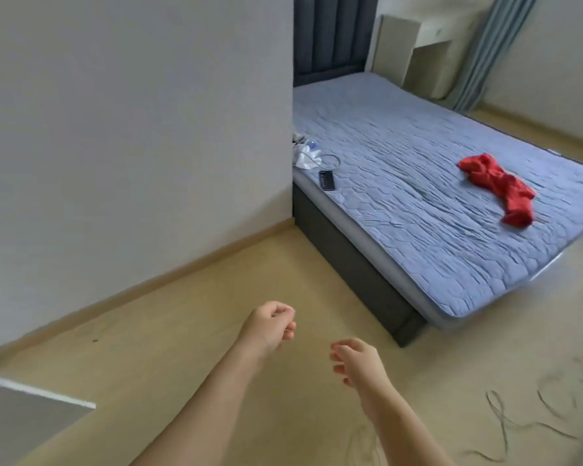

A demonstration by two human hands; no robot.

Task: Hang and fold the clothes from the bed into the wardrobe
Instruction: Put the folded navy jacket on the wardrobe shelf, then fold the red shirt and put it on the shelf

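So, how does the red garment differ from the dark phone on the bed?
The red garment is crumpled and soft-looking; the phone is a flat dark rectangle. The garment lies far to the right on the blue quilted bed; the phone lies at its near-left edge, close to the wall. The garment covers much more of the surface than the phone. Both rest on the bed, and nothing touches them.

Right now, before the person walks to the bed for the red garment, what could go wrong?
Loose cords lie on the floor on the right, toward the foot of the bed; feet might catch on them. The phone sits close to the bed's near edge; leaning across for the red garment could knock it off.
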